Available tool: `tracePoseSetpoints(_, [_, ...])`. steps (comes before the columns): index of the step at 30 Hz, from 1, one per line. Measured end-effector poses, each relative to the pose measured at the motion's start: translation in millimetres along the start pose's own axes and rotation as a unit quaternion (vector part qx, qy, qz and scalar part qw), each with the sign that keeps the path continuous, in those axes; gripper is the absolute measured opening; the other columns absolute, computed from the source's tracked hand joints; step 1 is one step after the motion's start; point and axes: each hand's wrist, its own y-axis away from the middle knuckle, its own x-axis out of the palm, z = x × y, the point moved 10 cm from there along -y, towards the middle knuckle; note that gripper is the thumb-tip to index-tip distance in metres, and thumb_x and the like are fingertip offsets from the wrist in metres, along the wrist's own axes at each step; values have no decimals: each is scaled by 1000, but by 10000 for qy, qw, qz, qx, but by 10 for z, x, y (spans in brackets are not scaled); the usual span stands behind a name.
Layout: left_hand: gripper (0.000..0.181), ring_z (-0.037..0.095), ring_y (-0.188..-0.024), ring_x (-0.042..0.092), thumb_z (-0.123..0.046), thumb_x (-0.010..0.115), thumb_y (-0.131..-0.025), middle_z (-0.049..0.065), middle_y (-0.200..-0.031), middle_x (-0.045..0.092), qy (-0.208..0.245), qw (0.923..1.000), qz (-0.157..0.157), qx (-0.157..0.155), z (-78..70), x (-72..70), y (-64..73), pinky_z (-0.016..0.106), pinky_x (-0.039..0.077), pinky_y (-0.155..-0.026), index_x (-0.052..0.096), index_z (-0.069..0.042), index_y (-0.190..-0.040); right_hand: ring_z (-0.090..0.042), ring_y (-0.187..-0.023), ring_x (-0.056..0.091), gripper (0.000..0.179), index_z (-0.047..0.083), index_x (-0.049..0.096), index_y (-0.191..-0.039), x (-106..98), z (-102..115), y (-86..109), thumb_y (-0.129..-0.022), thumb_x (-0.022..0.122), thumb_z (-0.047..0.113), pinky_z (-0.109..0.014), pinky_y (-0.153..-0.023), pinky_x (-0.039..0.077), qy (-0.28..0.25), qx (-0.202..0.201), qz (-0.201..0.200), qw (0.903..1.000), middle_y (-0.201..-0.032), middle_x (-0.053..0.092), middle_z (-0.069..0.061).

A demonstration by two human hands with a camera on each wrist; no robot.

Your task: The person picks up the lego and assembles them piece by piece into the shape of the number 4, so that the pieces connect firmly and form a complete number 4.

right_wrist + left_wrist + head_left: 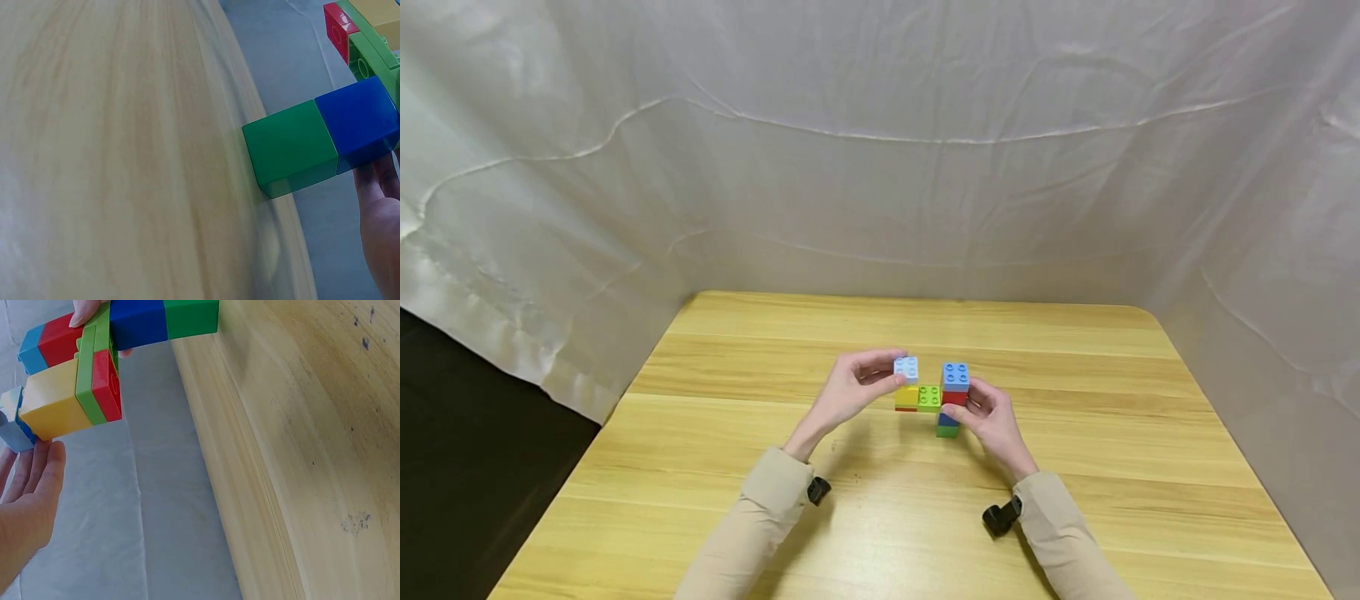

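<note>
A toy building-block structure stands on the table. Its right column has a green block (290,147) at the bottom, then a dark blue block (359,119), a lime green piece (929,397), a red block (954,398) and a blue block (956,377) on top. To the left, the lime piece carries a yellow block (55,400), with a small red block (106,386) beneath. My left hand (850,392) pinches a pale blue block (906,372) at the yellow block's top; whether it is fully seated I cannot tell. My right hand (996,421) grips the right column around the red block.
The wooden table (925,533) bears small dark marks near the left forearm. Pale curtains (925,208) hang behind and at both sides of the table. Each wrist wears a small black camera (1000,518), close above the tabletop.
</note>
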Motion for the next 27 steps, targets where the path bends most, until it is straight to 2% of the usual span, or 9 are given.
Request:
tracePoseSetpoints(6, [39, 22, -116, 66, -9, 70, -94, 18, -133, 66, 42, 9999, 92, -34, -7, 15, 9, 28, 55, -103, 64, -4, -132, 1, -104, 67, 53, -9, 55, -135, -2, -5, -2, -87, 76, 3, -16, -92, 56, 11, 6, -23, 10000, -130, 61, -33])
tracePoseSetpoints(10, [38, 24, -120, 65, -10, 70, -95, 17, -133, 66, 43, 9999, 142, -61, 2, 22, 10, 30, 54, -104, 64, -4, -132, 1, -104, 67, 53, -9, 56, -134, -2, -4, -2, -87, 76, 3, -16, -92, 56, 22, -17, -19, 10000, -129, 61, -33])
tracePoseSetpoints(15, [35, 26, -120, 65, -18, 68, -97, 13, -131, 67, -199, 9996, 60, -167, 49, 24, -1, 38, 57, -101, 65, -10, -131, 1, -104, 67, 52, -9, 56, -134, -2, 6, -3, -87, 76, 3, -16, -92, 56, 10, -52, -19, 10000, -128, 63, -31])
tracePoseSetpoints(20, [33, 25, -115, 66, -24, 65, -99, 11, -132, 64, -294, 9993, -10, -219, 110, 65, -23, 47, 58, -96, 64, -14, -131, 0, -104, 67, 51, -10, 57, -132, -1, 22, 4, -86, 76, 2, -17, -92, 56, -7, -116, -26, 9999, -123, 68, -20])
tracePoseSetpoints(27, [35, 19, -107, 67, -26, 60, -102, 14, -134, 59, -89, 9992, -19, -394, 221, 115, -16, 37, 61, -85, 61, -11, -134, 0, -103, 67, 50, -10, 58, -131, 3, 46, 10, -86, 76, 2, -16, -92, 56, -18, -221, 2, 9998, -114, 71, 3])
